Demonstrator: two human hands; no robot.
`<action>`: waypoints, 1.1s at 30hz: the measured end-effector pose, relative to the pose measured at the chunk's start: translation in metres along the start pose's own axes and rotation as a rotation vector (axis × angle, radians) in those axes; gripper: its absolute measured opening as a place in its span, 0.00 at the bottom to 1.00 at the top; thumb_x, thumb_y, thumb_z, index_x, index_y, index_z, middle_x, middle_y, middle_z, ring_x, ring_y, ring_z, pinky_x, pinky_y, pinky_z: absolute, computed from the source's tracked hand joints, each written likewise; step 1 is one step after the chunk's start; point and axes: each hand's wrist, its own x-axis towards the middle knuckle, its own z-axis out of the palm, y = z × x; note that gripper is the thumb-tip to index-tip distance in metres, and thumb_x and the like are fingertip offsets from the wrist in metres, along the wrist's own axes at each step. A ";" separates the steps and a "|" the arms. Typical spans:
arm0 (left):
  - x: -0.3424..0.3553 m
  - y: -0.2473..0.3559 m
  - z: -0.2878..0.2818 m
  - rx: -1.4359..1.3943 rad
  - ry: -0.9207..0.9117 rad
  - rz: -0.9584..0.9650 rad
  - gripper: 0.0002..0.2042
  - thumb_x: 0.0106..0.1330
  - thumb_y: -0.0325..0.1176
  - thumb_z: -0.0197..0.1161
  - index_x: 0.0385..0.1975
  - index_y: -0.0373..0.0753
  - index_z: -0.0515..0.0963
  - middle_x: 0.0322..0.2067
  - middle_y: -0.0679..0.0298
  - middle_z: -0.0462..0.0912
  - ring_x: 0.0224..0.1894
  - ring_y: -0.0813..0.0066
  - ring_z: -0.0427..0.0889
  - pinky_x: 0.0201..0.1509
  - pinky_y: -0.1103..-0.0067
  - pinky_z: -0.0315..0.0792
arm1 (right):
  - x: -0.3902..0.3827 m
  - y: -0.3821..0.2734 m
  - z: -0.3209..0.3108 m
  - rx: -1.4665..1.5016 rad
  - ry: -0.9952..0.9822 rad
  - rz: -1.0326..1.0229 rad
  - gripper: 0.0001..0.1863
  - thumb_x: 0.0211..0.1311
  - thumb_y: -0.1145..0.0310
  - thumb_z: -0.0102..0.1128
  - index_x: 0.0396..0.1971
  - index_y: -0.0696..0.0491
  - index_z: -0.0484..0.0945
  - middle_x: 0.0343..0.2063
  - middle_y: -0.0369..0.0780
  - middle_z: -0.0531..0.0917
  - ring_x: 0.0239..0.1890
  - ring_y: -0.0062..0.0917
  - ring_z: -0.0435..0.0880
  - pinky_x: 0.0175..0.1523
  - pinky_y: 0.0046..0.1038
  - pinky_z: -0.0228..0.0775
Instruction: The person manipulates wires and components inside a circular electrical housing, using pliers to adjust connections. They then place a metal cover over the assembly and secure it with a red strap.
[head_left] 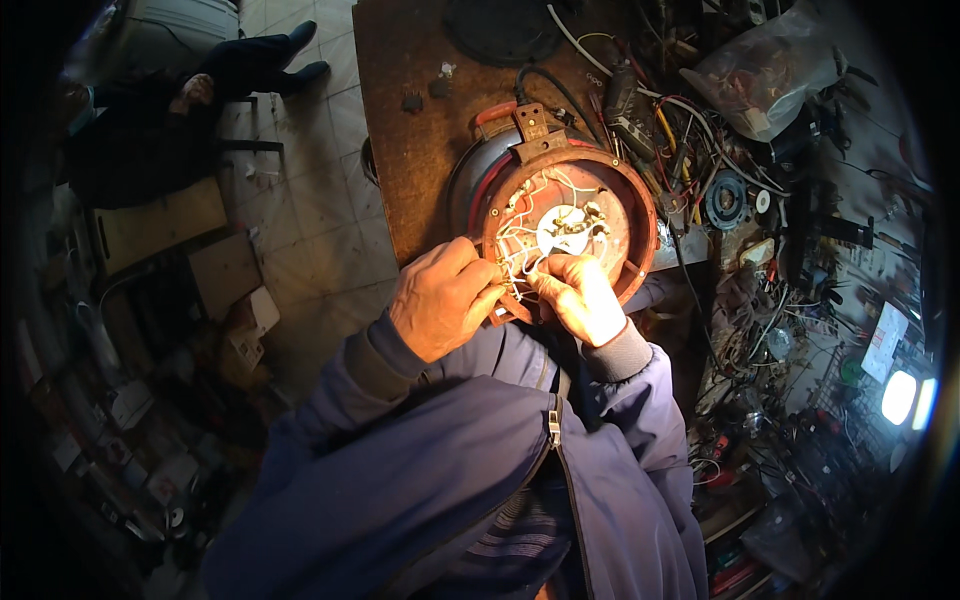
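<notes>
White wires [512,262] sit at 8 o'clock in the round housing [648,220], toward 2 o'clock from the left hand [447,298], hold unclear to me, toward 10 from the right hand [582,302], apparently pinching one

Exactly what the left hand [446,298] and right hand [582,300] grip at the white wires [517,236] is too small to tell — their own fingers hide it. The far edge crops a dark disc [503,28]. Far right, a plastic bag [770,75] blurs its contents; far left, a seated person's [192,92] torso melts into shadow.
</notes>
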 end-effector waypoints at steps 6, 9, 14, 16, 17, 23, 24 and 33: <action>0.004 0.007 -0.003 -0.015 0.027 -0.025 0.09 0.56 0.27 0.76 0.34 0.39 0.83 0.30 0.60 0.75 0.34 0.60 0.81 0.37 0.68 0.77 | -0.010 0.026 0.015 -0.022 0.365 -0.175 0.10 0.61 0.69 0.62 0.26 0.61 0.82 0.16 0.44 0.81 0.18 0.29 0.80 0.28 0.32 0.72; 0.004 0.009 -0.003 -0.005 0.026 -0.031 0.09 0.56 0.26 0.76 0.34 0.38 0.83 0.30 0.60 0.76 0.33 0.60 0.82 0.37 0.68 0.76 | -0.020 0.020 0.018 -0.146 0.443 -0.136 0.10 0.57 0.69 0.66 0.23 0.59 0.79 0.14 0.44 0.78 0.17 0.32 0.79 0.28 0.32 0.72; 0.005 0.011 -0.002 0.006 0.014 -0.041 0.09 0.54 0.24 0.77 0.33 0.38 0.83 0.29 0.61 0.77 0.31 0.62 0.82 0.34 0.70 0.76 | -0.025 0.029 0.003 -0.079 0.411 -0.286 0.08 0.57 0.70 0.69 0.26 0.59 0.81 0.20 0.47 0.80 0.22 0.35 0.81 0.31 0.33 0.73; 0.007 0.012 -0.004 0.028 -0.002 -0.042 0.10 0.54 0.24 0.77 0.33 0.38 0.83 0.29 0.61 0.77 0.30 0.62 0.83 0.34 0.70 0.76 | -0.025 0.030 -0.003 -0.178 0.408 -0.394 0.07 0.59 0.70 0.69 0.29 0.59 0.83 0.23 0.47 0.81 0.25 0.36 0.82 0.33 0.34 0.73; 0.007 0.012 -0.004 0.038 -0.010 -0.042 0.10 0.54 0.24 0.77 0.33 0.38 0.83 0.29 0.61 0.78 0.30 0.63 0.83 0.34 0.70 0.76 | -0.024 0.030 -0.005 -0.228 0.407 -0.448 0.06 0.60 0.71 0.69 0.30 0.58 0.84 0.24 0.47 0.81 0.26 0.37 0.83 0.33 0.34 0.73; 0.016 0.025 -0.004 0.115 -0.019 0.008 0.10 0.54 0.24 0.76 0.33 0.37 0.83 0.30 0.60 0.80 0.32 0.61 0.83 0.35 0.70 0.76 | -0.016 0.026 0.001 -0.198 0.419 -0.520 0.05 0.62 0.71 0.68 0.32 0.58 0.84 0.23 0.45 0.80 0.27 0.42 0.81 0.35 0.37 0.73; 0.018 0.026 -0.002 0.110 -0.018 0.034 0.10 0.54 0.23 0.76 0.34 0.37 0.83 0.31 0.60 0.80 0.32 0.61 0.83 0.36 0.70 0.76 | -0.016 0.027 0.002 -0.156 0.425 -0.535 0.05 0.62 0.71 0.68 0.32 0.57 0.84 0.23 0.46 0.80 0.27 0.42 0.81 0.35 0.37 0.73; 0.025 0.020 -0.002 0.026 0.158 -0.098 0.10 0.58 0.18 0.72 0.38 0.33 0.82 0.34 0.61 0.82 0.30 0.75 0.78 0.36 0.80 0.73 | -0.024 0.036 0.001 -0.395 0.492 -0.615 0.07 0.62 0.72 0.68 0.40 0.57 0.85 0.29 0.45 0.82 0.31 0.40 0.83 0.39 0.37 0.76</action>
